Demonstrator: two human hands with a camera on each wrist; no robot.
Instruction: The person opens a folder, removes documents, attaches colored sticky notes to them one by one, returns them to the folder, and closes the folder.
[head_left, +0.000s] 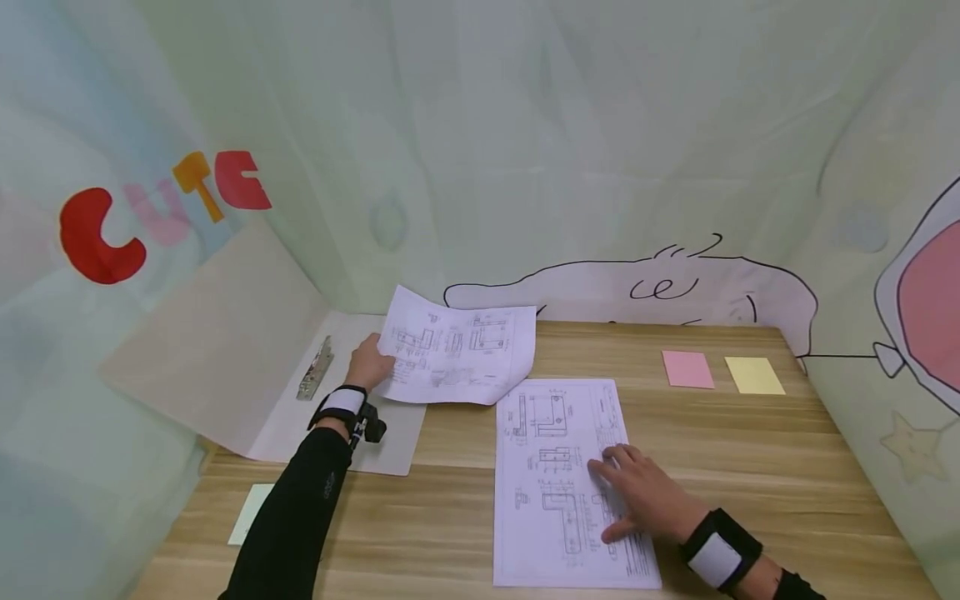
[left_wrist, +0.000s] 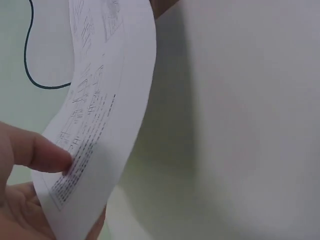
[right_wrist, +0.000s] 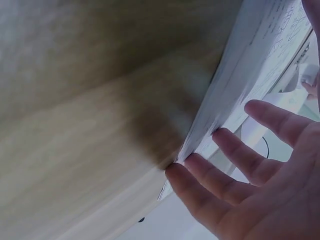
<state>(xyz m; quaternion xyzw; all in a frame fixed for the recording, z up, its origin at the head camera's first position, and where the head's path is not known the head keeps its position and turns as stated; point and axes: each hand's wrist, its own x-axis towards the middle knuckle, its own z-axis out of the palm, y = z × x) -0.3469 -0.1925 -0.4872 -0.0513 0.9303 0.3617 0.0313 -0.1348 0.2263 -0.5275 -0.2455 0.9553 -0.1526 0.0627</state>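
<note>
My left hand (head_left: 368, 364) pinches the left edge of a printed drawing sheet (head_left: 457, 350), thumb on the printed face and fingers behind it. The sheet is raised and bowed, as the left wrist view of the sheet (left_wrist: 107, 125) shows. Its lower right part overlaps the top of another drawing (head_left: 540, 483) lying flat on the table. On that drawing's right side rests my right hand (head_left: 648, 492), fingers spread. In the right wrist view, fingertips touch the drawing's edge, where several layers of paper (right_wrist: 220, 95) appear. Beneath my left hand lies an opened folder (head_left: 382, 446) with a metal clip (head_left: 316, 369).
The folder's cover (head_left: 225, 333) leans up against the left curtain. A pink sticky note (head_left: 687, 369) and a yellow one (head_left: 753, 376) lie at the back right of the wooden table (head_left: 757, 467). A pale green note (head_left: 250, 510) is partly behind my left sleeve.
</note>
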